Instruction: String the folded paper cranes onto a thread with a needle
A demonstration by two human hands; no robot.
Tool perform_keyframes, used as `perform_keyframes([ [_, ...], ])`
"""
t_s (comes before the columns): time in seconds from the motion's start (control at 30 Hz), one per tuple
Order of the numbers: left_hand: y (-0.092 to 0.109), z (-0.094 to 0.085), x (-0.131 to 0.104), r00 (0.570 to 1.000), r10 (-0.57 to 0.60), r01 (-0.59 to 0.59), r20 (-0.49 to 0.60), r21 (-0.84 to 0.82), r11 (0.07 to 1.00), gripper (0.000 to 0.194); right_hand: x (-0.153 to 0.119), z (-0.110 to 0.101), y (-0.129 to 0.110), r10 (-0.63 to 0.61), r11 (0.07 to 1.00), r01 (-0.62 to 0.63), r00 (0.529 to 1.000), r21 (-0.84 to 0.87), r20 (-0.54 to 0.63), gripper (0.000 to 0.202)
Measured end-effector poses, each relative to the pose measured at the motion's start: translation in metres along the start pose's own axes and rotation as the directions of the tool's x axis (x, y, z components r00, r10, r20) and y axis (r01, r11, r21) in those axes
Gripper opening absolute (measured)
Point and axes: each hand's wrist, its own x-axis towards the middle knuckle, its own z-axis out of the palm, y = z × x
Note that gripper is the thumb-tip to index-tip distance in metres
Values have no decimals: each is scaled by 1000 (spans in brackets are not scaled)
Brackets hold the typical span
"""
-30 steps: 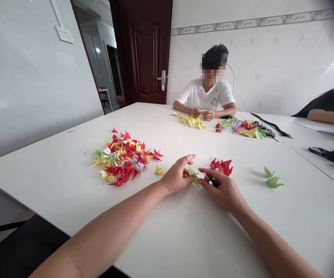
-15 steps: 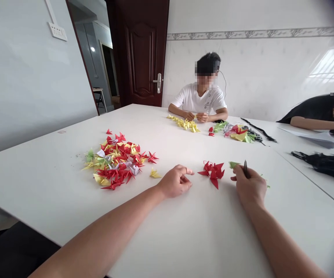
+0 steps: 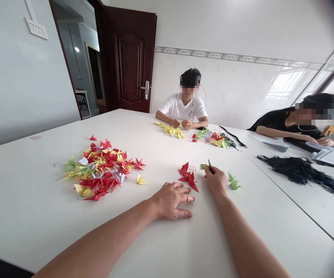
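Note:
My left hand (image 3: 174,200) lies palm down on the white table, fingers spread and holding nothing. Just beyond its fingertips are red paper cranes (image 3: 188,178), bunched close together. My right hand (image 3: 217,180) is closed around a slim, dark, pointed tool (image 3: 210,166) whose tip sticks up past the fingers; its kind is unclear. A small green paper piece (image 3: 203,166) shows at the fingertips, partly hidden, and whether it is gripped is unclear. To the right of that hand sits a light green paper crane (image 3: 233,182).
A large heap of mixed paper cranes (image 3: 103,168) spreads on the left, with one yellow crane (image 3: 140,180) beside it. Black strings (image 3: 300,172) lie at right. Opposite, a person in white (image 3: 183,106) handles yellow cranes (image 3: 169,130); another person (image 3: 283,121) sits far right.
My left hand has gone from half-curled to flat with spread fingers. The red cranes have shifted apart somewhat. My right hand has moved left, uncovering the green crane. The view has turned right.

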Motion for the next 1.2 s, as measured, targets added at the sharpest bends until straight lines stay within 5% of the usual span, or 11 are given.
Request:
perform_keyframes([
  [0.3,-8,0,-5,998,-62,62,33,-6,998,44,32,-36,49,269,953,-289,946,-91,-182,32],
  [0.57,-16,6,-2,998,-13,10,-59,-53,999,38,27,-24,47,85,992,-100,980,-77,-178,34],
  [0.87,-16,4,1,993,0,-12,-116,-100,995,34,13,-33,36,48,965,-149,909,-215,-414,46],
  [1.07,-12,5,-5,994,-4,-7,-108,-97,995,31,3,-20,28,-123,975,69,959,-210,-255,37],
  [1.2,-12,-15,-11,980,-50,23,-194,-140,990,22,5,-14,33,-179,970,154,976,-187,-121,33],
])
